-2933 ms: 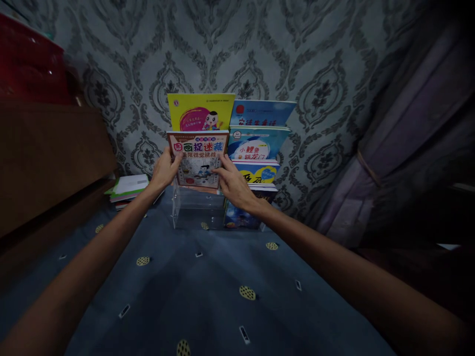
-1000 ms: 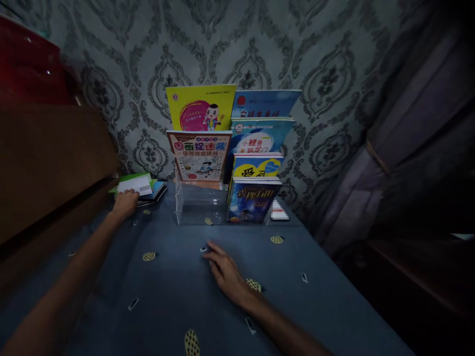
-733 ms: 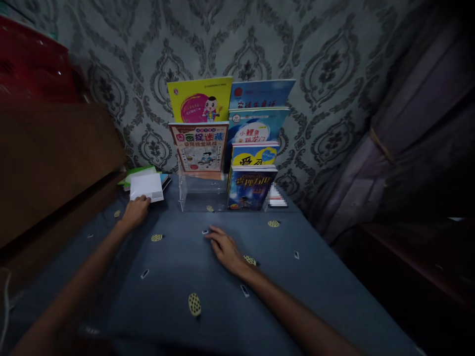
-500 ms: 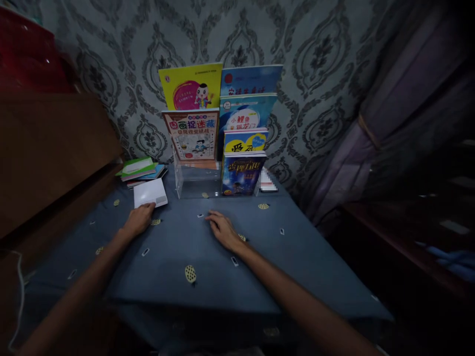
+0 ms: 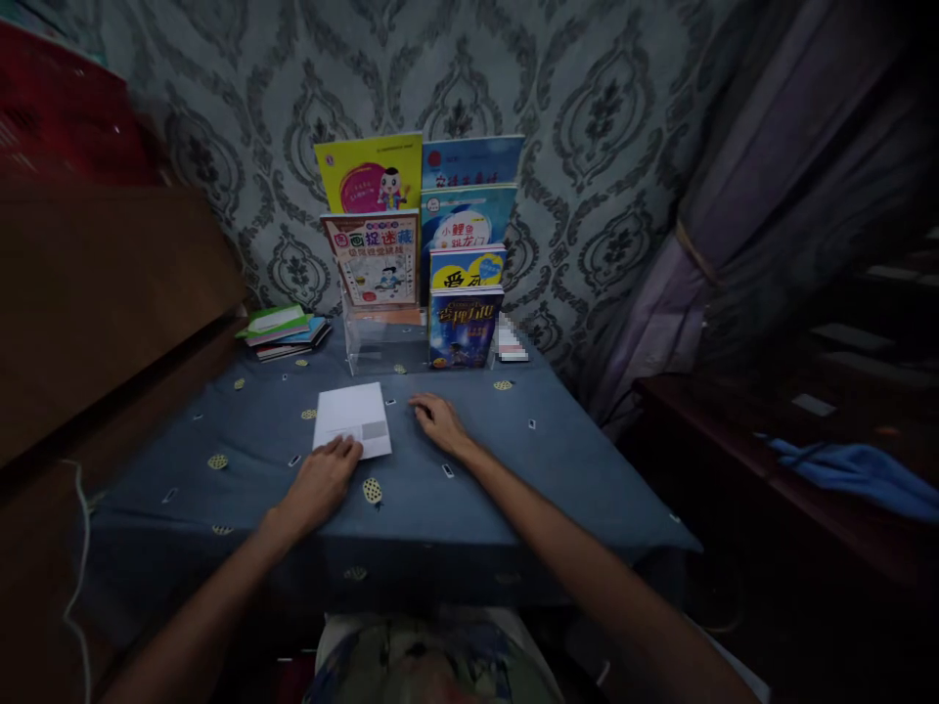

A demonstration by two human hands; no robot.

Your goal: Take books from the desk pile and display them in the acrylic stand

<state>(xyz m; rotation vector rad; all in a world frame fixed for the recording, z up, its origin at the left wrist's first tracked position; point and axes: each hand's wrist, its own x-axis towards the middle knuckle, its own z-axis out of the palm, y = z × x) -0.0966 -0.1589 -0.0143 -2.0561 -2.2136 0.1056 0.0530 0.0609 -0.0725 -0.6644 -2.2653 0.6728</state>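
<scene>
A white book (image 5: pixel 350 409) with a small grey patch near its lower right corner lies over the front middle of the cloth-covered table. My left hand (image 5: pixel 330 474) grips its near edge, fingers on top and the thumb out of sight. To the right of the book, my right hand (image 5: pixel 438 422) rests by the cloth, fingers loosely bent and apart, holding nothing. Behind both hands stands a clear acrylic rack (image 5: pixel 374 347) with upright books. In its front right is a dark blue book (image 5: pixel 465 330); a comic-style book (image 5: pixel 373 262) stands on the left.
A small pile of books (image 5: pixel 283 330) lies at the table's back left. A pale item (image 5: pixel 512 342), partly pixelated, sits right of the rack. The tablecloth (image 5: pixel 558 489) has a pineapple print. A brown wooden cabinet (image 5: pixel 110 293) borders the left and a curtain (image 5: pixel 675 264) hangs right.
My left hand has brought the white book from beside the pile rightward and nearer to me. My right hand stays in about the same place over the table. The view has shifted slightly.
</scene>
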